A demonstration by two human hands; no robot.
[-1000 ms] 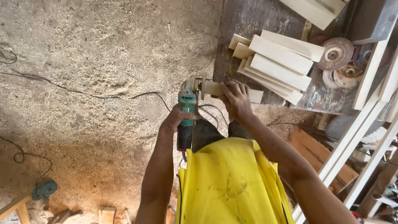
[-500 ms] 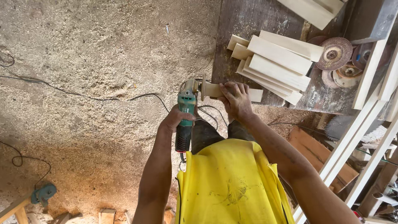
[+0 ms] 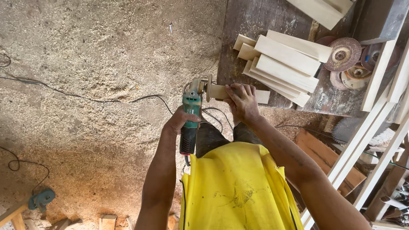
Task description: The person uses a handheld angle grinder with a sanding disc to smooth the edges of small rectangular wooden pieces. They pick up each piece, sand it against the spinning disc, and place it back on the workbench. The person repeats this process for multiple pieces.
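Note:
My left hand [image 3: 180,121] grips the body of a green angle grinder [image 3: 190,111], whose disc [image 3: 209,87] stands on edge against the end of a pale wooden piece [image 3: 219,91]. My right hand [image 3: 241,101] presses that piece down at the front edge of a dark workbench [image 3: 251,21]. The piece's far end [image 3: 263,96] shows beyond my fingers. The grinder's black cable [image 3: 145,99] trails left across the floor.
A stack of several pale wooden slats [image 3: 283,61] lies on the bench behind my right hand, with worn sanding discs [image 3: 344,54] to its right. Long pale battens [image 3: 375,123] lean at the right. Sawdust covers the floor [image 3: 93,64]. Another green tool [image 3: 39,198] lies at bottom left.
Both hands, the grinder and the wooden piece keep the same pose. The view has shifted slightly, nothing else differs.

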